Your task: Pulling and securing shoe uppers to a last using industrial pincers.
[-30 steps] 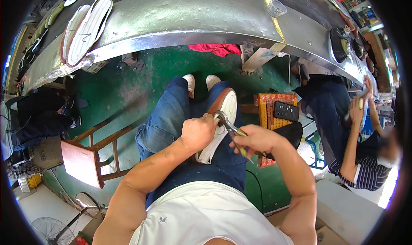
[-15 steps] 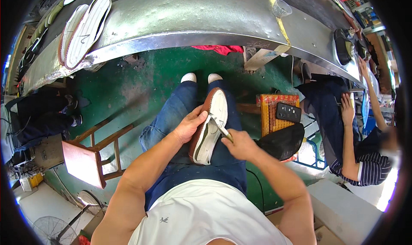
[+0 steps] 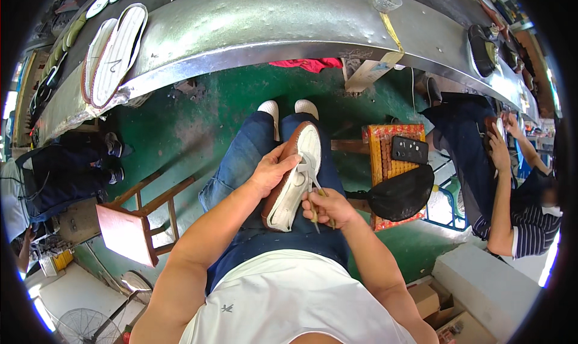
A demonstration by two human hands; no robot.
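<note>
The white shoe (image 3: 296, 178) lies on the person's lap, toe toward 12 o'clock — left hand (image 3: 274, 169) curled around its brown-soled side, right hand (image 3: 328, 207) at 4 o'clock, clenched around a thin tool (image 3: 315, 214) touching the shoe.

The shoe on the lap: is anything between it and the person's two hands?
Nothing visible. The left hand grips the shoe directly along its side. The right hand sits beside the shoe's other side, clutching a thin tool whose tip meets the white upper, so only that tool lies between them.
</note>
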